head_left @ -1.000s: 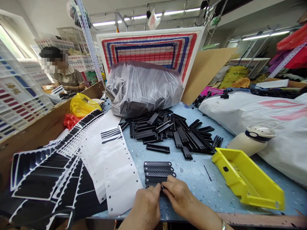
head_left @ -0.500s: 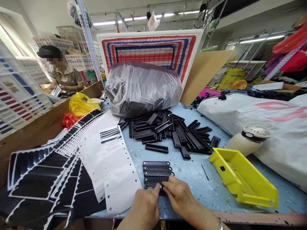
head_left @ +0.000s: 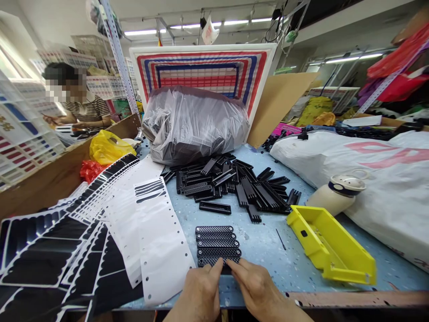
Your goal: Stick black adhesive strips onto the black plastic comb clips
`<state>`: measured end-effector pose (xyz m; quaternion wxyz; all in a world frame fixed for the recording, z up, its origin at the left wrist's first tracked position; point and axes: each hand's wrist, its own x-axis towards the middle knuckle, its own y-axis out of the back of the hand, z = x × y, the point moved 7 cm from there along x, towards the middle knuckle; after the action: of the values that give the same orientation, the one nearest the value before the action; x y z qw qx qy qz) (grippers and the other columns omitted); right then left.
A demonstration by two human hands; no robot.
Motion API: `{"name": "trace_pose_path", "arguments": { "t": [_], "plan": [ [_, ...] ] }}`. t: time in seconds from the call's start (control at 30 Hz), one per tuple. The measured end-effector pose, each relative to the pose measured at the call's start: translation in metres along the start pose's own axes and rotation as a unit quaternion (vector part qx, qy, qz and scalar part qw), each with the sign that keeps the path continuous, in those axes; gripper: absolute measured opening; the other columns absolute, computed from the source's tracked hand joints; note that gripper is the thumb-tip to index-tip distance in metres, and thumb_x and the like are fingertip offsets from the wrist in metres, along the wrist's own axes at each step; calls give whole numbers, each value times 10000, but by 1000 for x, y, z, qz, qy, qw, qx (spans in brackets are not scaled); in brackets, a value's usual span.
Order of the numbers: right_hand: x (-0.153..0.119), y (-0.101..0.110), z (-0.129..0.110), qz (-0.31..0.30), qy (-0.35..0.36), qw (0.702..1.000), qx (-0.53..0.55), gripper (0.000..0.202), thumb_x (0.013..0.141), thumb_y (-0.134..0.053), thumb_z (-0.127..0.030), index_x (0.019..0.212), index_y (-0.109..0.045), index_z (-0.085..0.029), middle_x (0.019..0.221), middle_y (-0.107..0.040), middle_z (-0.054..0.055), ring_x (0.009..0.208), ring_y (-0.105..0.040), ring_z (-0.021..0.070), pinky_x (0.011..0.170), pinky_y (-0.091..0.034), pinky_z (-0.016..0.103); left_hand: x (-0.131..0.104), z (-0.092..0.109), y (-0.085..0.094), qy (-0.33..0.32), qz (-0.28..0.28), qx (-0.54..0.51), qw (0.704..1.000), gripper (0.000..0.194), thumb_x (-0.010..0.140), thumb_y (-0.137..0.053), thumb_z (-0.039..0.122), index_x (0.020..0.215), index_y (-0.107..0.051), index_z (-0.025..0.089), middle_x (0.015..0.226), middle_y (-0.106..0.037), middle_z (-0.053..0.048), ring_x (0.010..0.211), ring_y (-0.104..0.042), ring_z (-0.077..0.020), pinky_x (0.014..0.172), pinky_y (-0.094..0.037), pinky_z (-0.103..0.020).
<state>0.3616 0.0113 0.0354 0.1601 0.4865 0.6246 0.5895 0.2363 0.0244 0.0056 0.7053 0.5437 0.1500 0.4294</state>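
Note:
A row of black bars with cross-hatched tops and small round metal spots at their ends (head_left: 217, 243) lies on the blue speckled table (head_left: 258, 259), side by side. My left hand (head_left: 203, 286) is closed, its fingertips on the near edge of the closest bar. Beside it my right hand (head_left: 254, 281) is closed too, fingertips pressed at the same edge, close to the left ones. What lies under the fingertips is partly hidden. A single black bar (head_left: 215, 207) rests a little beyond the row.
Behind lies a heap of black bars (head_left: 248, 188) before a plastic-wrapped bundle (head_left: 197, 127). Perforated white sheets (head_left: 164, 250) and black sticker sheets (head_left: 33, 259) cover the left. On the right are a yellow bin (head_left: 346, 248), a bottle (head_left: 331, 197) and a white sack (head_left: 385, 165). A person (head_left: 83, 109) sits far left.
My right hand has drawn back from the right end of the row to its near edge. My left hand stays at the closest bar. The whole view has shifted slightly.

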Motion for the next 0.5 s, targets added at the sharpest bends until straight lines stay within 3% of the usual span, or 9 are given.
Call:
{"name": "trace_pose_path", "arguments": {
  "t": [0.1,0.27,0.5],
  "plan": [
    [-10,-2,-8,-28,18,999,-35,599,830,-379,24,1395,-493,-142,972,-704,108,820,-679,220,775,-571,352,-1,0,-2,-13,4,6,1000,611,709,-513,41,1317,-575,69,891,-761,-174,679,-733,-297,593,-593,-360],
    [-14,-7,-11,-121,31,985,-121,817,641,-420,70,1446,-437,-74,847,-693,88,692,-653,233,723,-559,394,-5,-1,-10,-37,11,36,999,657,687,-527,47,1344,-525,45,826,-752,-136,619,-717,-271,516,-558,-324],
    [-19,1,7,-137,37,970,-199,781,654,-439,60,1409,-502,-130,910,-712,96,786,-673,256,832,-536,461,-8,-3,-19,-43,-8,51,998,697,675,-541,44,1370,-488,36,836,-744,-122,615,-719,-256,507,-558,-319]
  ]
}}
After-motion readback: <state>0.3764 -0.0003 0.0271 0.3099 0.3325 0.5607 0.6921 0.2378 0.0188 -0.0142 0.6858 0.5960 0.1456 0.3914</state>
